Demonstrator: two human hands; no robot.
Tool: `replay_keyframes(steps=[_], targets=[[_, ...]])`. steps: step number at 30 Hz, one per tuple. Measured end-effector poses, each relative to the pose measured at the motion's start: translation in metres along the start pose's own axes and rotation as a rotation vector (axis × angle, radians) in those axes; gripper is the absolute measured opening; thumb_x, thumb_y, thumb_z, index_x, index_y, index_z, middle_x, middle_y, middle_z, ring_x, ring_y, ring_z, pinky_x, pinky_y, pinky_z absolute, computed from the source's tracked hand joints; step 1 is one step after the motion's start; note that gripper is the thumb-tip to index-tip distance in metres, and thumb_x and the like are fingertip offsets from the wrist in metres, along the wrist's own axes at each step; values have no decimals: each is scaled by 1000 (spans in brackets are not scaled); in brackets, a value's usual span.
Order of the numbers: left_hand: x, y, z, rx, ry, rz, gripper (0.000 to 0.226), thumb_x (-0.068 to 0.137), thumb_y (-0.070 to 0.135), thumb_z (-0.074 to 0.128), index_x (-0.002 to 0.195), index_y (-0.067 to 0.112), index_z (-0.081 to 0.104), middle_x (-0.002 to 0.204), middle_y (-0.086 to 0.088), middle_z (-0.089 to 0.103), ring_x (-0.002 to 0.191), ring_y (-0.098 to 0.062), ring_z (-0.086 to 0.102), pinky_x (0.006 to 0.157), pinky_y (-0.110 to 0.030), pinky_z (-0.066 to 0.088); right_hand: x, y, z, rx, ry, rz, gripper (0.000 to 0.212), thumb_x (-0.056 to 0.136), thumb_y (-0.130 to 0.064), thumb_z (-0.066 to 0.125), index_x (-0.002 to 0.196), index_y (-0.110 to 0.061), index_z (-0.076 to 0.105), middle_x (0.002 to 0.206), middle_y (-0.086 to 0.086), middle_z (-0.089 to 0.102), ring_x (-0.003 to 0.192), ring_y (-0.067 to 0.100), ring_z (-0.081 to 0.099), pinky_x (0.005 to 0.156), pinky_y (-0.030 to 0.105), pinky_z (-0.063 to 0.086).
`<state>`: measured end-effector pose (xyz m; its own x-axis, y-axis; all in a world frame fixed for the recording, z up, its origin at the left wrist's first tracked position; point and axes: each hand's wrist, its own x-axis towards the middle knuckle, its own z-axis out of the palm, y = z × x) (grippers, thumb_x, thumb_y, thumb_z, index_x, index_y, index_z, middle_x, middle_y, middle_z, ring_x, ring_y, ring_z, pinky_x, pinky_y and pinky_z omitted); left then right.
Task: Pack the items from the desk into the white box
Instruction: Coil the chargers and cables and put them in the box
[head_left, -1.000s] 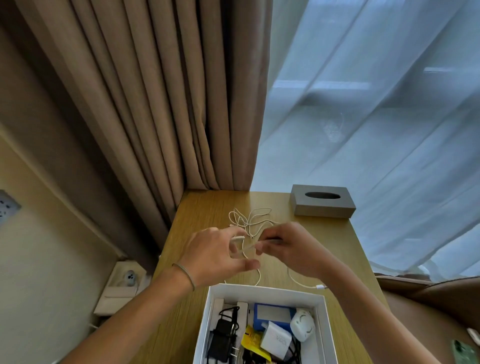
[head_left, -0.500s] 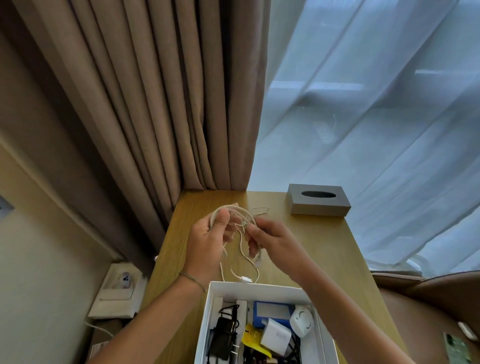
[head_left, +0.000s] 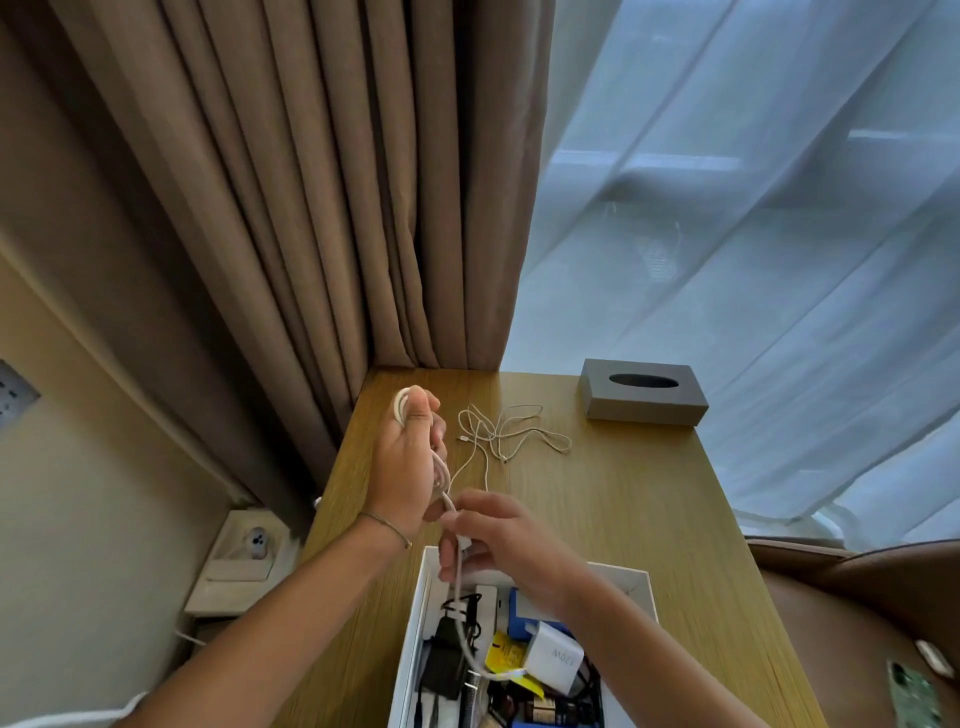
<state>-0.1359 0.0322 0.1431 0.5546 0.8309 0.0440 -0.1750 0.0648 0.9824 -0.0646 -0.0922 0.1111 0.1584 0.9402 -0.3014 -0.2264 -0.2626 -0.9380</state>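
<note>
**Coil of white cable in hand, tail over the box**

Left hand (head_left: 408, 467) grips a bundle of thin white charging cable (head_left: 402, 410), fingers curled round several loops; one loop shows above the knuckles at the far end of the fist. From the near side of the fist a single strand runs down to the right hand (head_left: 491, 540), which pinches it just beyond the far rim of the white rectangular cardboard box (head_left: 410, 634). The free tail hangs past that pinch and lies inside the box, across the black adapter (head_left: 444, 657) and towards the white plug-in charger (head_left: 553, 657). A blue packet (head_left: 519, 608) and a yellow tag (head_left: 504, 657) are also in the box.

A second thin white cable (head_left: 511, 431) lies loose and tangled on the light wooden desk (head_left: 649, 519), far of both hands, touching neither. A grey tissue box (head_left: 644, 395) sits at the far right of the desk, well apart from it.

Handling judgement: cable looks light, limp and springy, so loops will likely open if the left-hand grip slackens. Best held across the whole bundle at its middle, not by a connector end. The trailing tail could snag on items in the box. Packing appears well along; the loose cable on the desk remains to be gathered.
</note>
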Motion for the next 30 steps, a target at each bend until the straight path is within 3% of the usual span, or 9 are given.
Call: replay_keyframes(steps=[4,9,12,14,17,19,23,27,30], targets=[[0,-5,-11,244,-33,158,38,101,46,39,96,10,48,70,-1,42,46,-6,33,37,-24,30,-14,-3,-9,-204,-42,164,25,94,-7,64,117,-14,68,75,3,66,63,17,61,64,27,57],[0,-15,-28,592,-125,321,37,100,48,38,90,14,49,69,-12,52,48,-9,40,42,-36,34,-33,-19,-28,-406,-16,138,12,95,-8,63,92,-11,75,63,-5,55,52,8,48,53,22,45],[-8,-21,-30,527,-327,200,61,87,76,35,87,17,52,67,-2,56,44,-2,41,43,-22,34,-37,-40,-39,-401,25,13,17,99,-17,61,95,-9,75,58,-9,51,52,8,45,53,21,41],[-14,-25,-27,495,-489,100,74,76,90,31,88,20,54,68,-1,58,51,-6,47,49,-24,40,-34,-52,-43,-412,69,-71,21,101,-19,59,94,-9,76,54,-9,49,52,10,43,53,21,40],[-23,-29,-16,489,-718,37,57,77,85,38,92,35,58,71,3,58,63,-11,53,60,-27,45,-26,-62,-44,-567,152,-213,24,98,-26,64,78,-21,76,59,2,52,57,20,45,57,30,40],[-26,-27,-10,436,-792,-29,38,85,69,56,89,32,58,71,5,57,63,-10,53,62,-24,47,-21,-62,-44,-644,188,-272,24,95,-32,67,74,-23,74,60,0,57,57,18,48,57,30,41],[-25,-21,-13,239,-735,-183,36,95,46,53,90,12,62,66,-4,56,49,-14,42,43,-19,34,-16,-49,-46,-616,386,-345,21,89,-35,74,77,-19,70,60,-1,59,54,13,49,56,32,45],[-34,-26,-14,110,-579,-238,42,102,40,43,116,7,65,73,-10,57,52,-15,46,44,-23,35,-19,-24,-41,-528,520,-336,18,93,-32,69,80,-21,74,65,5,68,58,28,60,60,45,55],[-47,-33,-8,113,-435,-291,47,91,45,45,111,8,65,82,-13,59,61,-17,51,48,-29,40,-20,-4,-24,-463,537,-255,26,97,-35,64,79,-23,78,65,0,73,51,13,61,53,32,52]])
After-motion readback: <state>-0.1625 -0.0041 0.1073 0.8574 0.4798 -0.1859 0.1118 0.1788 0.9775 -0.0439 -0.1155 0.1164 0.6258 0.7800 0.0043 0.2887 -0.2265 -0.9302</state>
